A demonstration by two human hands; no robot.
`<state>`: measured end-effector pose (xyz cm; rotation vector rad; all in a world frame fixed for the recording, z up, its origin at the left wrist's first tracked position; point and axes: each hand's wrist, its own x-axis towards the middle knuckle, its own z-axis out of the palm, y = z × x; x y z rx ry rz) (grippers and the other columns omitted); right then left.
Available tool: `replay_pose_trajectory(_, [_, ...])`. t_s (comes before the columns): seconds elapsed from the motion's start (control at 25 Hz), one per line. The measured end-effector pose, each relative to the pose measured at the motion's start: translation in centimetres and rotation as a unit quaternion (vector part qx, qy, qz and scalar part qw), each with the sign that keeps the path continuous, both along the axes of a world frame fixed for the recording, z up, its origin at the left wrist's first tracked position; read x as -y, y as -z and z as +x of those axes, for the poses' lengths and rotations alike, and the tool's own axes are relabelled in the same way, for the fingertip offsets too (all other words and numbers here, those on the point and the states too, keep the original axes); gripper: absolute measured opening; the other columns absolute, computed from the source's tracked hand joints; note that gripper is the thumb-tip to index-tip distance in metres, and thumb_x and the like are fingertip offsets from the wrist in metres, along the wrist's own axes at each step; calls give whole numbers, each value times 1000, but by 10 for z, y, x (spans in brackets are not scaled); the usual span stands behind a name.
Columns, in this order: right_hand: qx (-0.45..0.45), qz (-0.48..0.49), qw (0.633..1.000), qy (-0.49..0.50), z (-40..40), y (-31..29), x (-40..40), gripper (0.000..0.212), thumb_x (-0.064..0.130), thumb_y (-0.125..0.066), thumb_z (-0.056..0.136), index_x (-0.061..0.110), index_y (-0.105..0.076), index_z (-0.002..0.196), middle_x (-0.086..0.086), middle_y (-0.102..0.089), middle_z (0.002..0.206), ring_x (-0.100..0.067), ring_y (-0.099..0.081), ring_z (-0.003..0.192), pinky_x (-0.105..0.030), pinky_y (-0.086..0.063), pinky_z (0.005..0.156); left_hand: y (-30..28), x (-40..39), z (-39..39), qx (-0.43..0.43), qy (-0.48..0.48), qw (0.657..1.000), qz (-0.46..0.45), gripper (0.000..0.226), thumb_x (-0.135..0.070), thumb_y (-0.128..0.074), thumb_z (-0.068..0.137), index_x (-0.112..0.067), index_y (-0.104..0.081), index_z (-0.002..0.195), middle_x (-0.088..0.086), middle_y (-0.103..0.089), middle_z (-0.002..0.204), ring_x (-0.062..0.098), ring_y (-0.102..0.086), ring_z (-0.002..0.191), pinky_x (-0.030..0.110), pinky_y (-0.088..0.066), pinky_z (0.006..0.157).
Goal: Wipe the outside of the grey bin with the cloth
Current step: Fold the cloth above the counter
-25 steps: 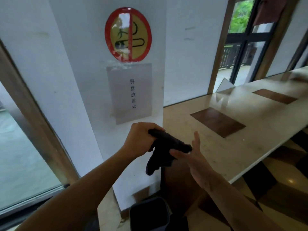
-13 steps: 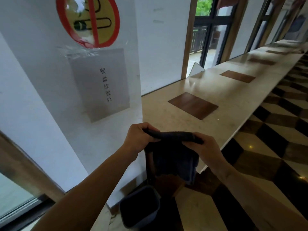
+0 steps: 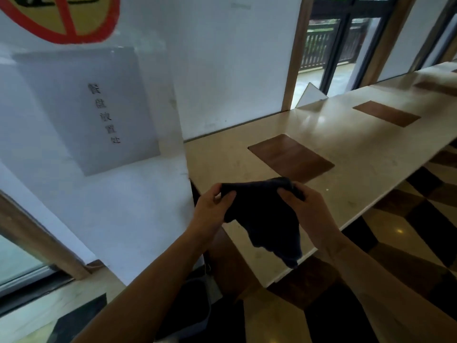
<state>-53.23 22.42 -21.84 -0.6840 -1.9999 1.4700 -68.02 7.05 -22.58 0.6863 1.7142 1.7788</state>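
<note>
One head-worn wide-angle view looks forward and down from close above the near end of the bench (image 3: 346, 154), facing along it toward the far doorway (image 3: 333, 45)

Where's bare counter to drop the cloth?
Counter is bare between the two brown inlays, and along its front edge. Tight spot: the grey bin below, wedged between the white pillar and the left forearm.

The grey bin (image 3: 197, 308) is mostly hidden behind the left forearm (image 3: 148, 288). The top edge cuts the no-smoking sign (image 3: 61, 18). The printed characters on the paper notice (image 3: 86, 107) are too blurred to read.
</note>
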Motion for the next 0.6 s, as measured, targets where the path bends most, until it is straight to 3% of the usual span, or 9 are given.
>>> replay_pose_trajectory(0.16, [37, -9, 998, -46, 1, 10, -74, 18, 34, -60, 93, 17, -68, 94, -9, -70, 87, -27, -66, 80, -46, -52, 67, 17, -63, 29, -74, -117, 990, -38, 13, -22, -50, 97, -26, -61, 101, -1, -69, 98, 4, -67, 84, 21, -55, 67])
replay_pose_trajectory(0.28, [70, -25, 993, -91, -2, 29, -103, 19, 36, -59, 94, 19, -67, 92, -11, -69, 87, -29, -66, 79, -51, -52, 68, 37, -84, 47, -114, -186, 972, -90, 15, -24, -47, 97, -36, -56, 93, -8, -67, 93, 1, -63, 84, 17, -51, 69])
replay_pose_trajectory(0.4, [104, -45, 985, -126, 3, 57, -114, 15, 38, -56, 95, 29, -66, 91, 2, -69, 83, -18, -68, 76, -45, -54, 67, 63, -90, 64, -120, -220, 960, -123, 14, -27, -47, 96, -38, -54, 91, -14, -65, 87, -6, -60, 81, 9, -46, 63])
replay_pose_trajectory(0.6, [152, -53, 975, -156, 20, 103, -115, 14, 37, -52, 97, 33, -64, 93, 7, -69, 84, -8, -66, 74, -33, -53, 63, 112, -87, 88, -80, -219, 956, -176, 14, -33, -47, 95, -43, -55, 90, -20, -65, 84, -8, -60, 81, 7, -45, 62])
